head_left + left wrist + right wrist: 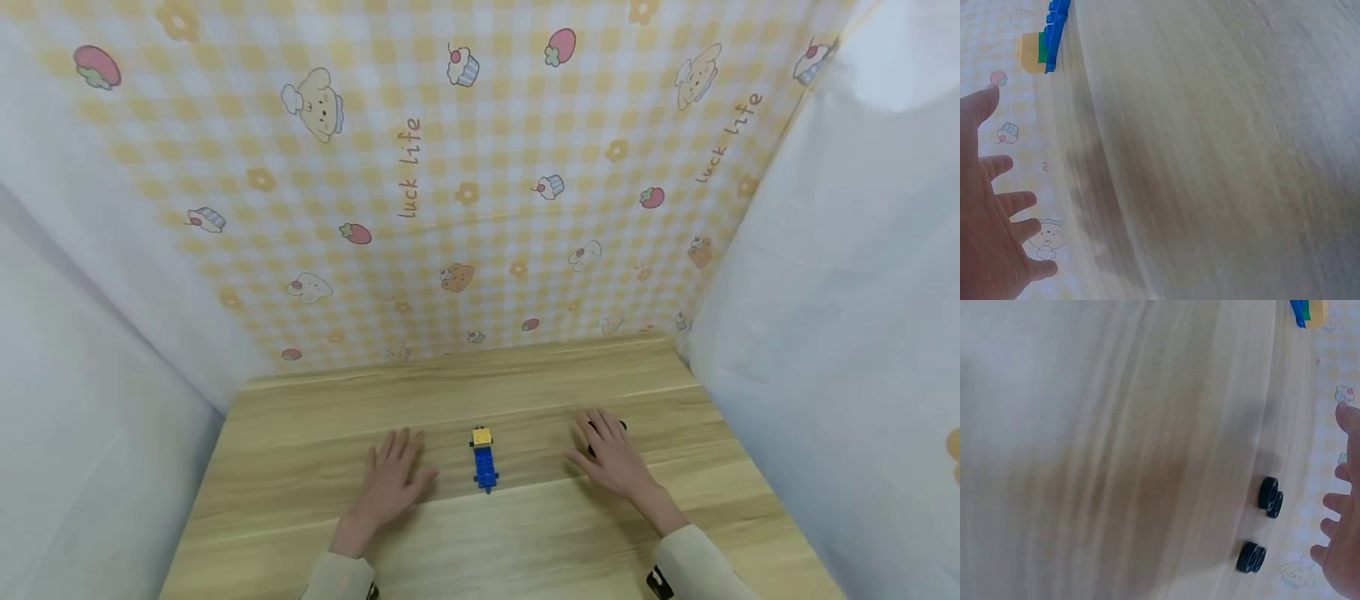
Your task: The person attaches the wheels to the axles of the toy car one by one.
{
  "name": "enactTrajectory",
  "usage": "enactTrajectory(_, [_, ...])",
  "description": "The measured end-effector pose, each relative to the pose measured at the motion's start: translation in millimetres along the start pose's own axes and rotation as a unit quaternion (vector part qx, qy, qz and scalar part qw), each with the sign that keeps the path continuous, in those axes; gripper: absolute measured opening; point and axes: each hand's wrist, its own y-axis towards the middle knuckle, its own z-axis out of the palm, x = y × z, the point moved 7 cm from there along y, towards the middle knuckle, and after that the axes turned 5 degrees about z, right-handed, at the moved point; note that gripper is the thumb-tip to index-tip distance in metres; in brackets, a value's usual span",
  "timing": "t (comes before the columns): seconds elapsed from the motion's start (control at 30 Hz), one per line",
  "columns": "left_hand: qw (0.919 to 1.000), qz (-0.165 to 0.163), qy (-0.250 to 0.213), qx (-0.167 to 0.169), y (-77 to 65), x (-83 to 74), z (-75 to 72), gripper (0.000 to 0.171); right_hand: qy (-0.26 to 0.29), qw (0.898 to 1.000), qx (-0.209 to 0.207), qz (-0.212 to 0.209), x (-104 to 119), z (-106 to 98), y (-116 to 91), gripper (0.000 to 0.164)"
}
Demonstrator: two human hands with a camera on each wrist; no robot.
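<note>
A toy vehicle chassis of blue building bricks (486, 468) lies on the wooden table between the hands. It carries a yellow brick (482, 437) at its far end, and a green layer (1042, 48) shows beneath that in the left wrist view. To its left, my left hand (390, 482) is spread with fingers extended, holding nothing. Over on the right, my right hand (613, 458) hovers with straight fingers above several small black toy wheels (1251, 557). In the head view the hand partly hides them. The right wrist view shows the fingers apart from the wheels.
The wood-grain table (480, 550) ends at a back wall of yellow checked cloth (465, 225). Plain white cloth hangs along the left side (90, 375) and the right side (840, 333).
</note>
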Motion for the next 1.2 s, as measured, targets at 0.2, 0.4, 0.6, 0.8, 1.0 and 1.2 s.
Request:
enactTrajectory(0.2, [0.9999,-0.008,-0.006,-0.003,-1.7,4.4,0.6,0.071,-0.009,0.999,-0.035,0.010,-11,1,-9,0.066])
enactTrajectory(0.4, [0.9997,-0.016,-0.020,0.005,-3.4,3.2,4.5,0.069,-0.006,0.993,-0.108,0.050,-23,-8,-19,0.047])
enactTrajectory(0.6, [0.9996,-0.019,-0.023,-0.001,-3.2,2.0,9.6,0.066,-0.001,0.989,-0.049,0.138,-33,-2,-21,0.047])
enactTrajectory(0.8, [0.9994,-0.028,-0.015,-0.011,-0.2,-1.7,18.0,0.061,-0.016,0.987,0.000,0.161,-34,7,-24,0.043])
enactTrajectory(1.0, [0.9988,-0.002,-0.007,-0.049,5.7,-13.2,28.7,0.052,-0.028,0.985,0.005,0.169,-34,12,-26,0.031])
enactTrajectory(1.2, [0.9970,-0.020,-0.010,-0.075,18.1,-27.6,41.6,0.049,-0.024,0.984,-0.014,0.175,-33,13,-24,0.025])
